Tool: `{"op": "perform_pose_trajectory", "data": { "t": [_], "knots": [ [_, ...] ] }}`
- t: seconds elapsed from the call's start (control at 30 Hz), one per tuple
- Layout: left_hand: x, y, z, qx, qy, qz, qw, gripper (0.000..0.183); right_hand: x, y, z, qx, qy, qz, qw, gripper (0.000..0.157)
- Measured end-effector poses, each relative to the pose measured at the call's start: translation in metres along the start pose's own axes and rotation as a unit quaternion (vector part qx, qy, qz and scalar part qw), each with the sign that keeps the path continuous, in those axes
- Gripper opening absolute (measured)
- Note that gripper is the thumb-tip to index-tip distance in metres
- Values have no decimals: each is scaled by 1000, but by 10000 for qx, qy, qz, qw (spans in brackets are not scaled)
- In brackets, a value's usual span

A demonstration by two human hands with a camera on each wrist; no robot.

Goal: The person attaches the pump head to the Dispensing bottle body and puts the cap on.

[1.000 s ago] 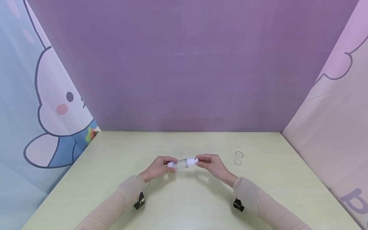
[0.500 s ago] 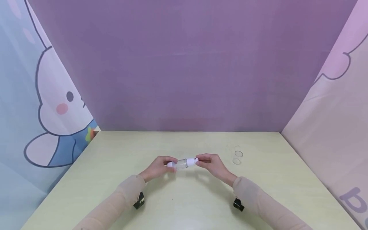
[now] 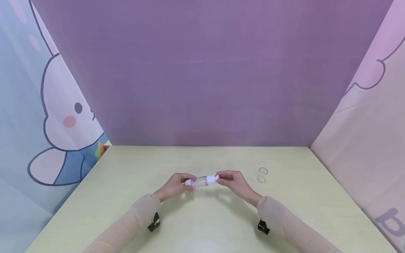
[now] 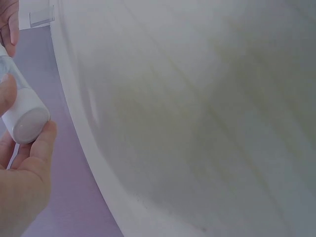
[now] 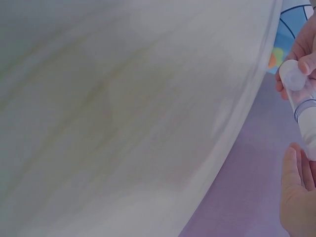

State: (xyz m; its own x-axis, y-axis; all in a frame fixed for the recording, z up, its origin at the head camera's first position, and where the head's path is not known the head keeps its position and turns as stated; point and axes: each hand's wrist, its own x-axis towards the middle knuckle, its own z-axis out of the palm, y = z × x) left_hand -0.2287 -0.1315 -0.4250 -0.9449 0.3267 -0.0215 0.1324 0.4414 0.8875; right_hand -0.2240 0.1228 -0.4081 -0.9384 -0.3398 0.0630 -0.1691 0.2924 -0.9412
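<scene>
Above the middle of the table a slim clear pump bottle [image 3: 200, 182] with white ends lies almost level between both hands. My left hand [image 3: 174, 186] grips its white base [image 4: 32, 118], thumb on one side and fingers on the other. At the opposite end, the fingertips of my right hand [image 3: 235, 183] pinch the white pump top [image 3: 217, 178]. Thin dark bands [image 5: 304, 109] circle the bottle where the clear body meets the white upper part. The right wrist view cuts off part of the pump end at its edge.
On the pale table [image 3: 202, 225], right of the right hand, lie a thin dark ring [image 3: 263, 170] and a paler ring [image 3: 261, 179], with a faint small piece behind them. A purple panel [image 3: 202, 77] rises at the back; printed cloths hang on both sides.
Both hands keep the same hold on the bottle, which stays in place. Only the head view shifts very slightly.
</scene>
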Motion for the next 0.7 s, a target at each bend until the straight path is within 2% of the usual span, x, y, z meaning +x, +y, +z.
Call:
{"op": "perform_pose_trajectory", "data": {
  "t": [0.33, 0.4, 0.7],
  "knots": [
    [4, -3, 1, 46, -3, -21, 10000, 35, -2, -9, 0, 274, -99, -10, 9996, 38],
    [5, -3, 1, 27, -20, -31, 10000, 35, 1, -3, 0, 364, -122, -23, 9993, 39],
    [7, -4, 2, 104, -55, -79, 9999, 34, 4, -1, 0, 228, -95, -11, 9997, 36]
  ]
}}
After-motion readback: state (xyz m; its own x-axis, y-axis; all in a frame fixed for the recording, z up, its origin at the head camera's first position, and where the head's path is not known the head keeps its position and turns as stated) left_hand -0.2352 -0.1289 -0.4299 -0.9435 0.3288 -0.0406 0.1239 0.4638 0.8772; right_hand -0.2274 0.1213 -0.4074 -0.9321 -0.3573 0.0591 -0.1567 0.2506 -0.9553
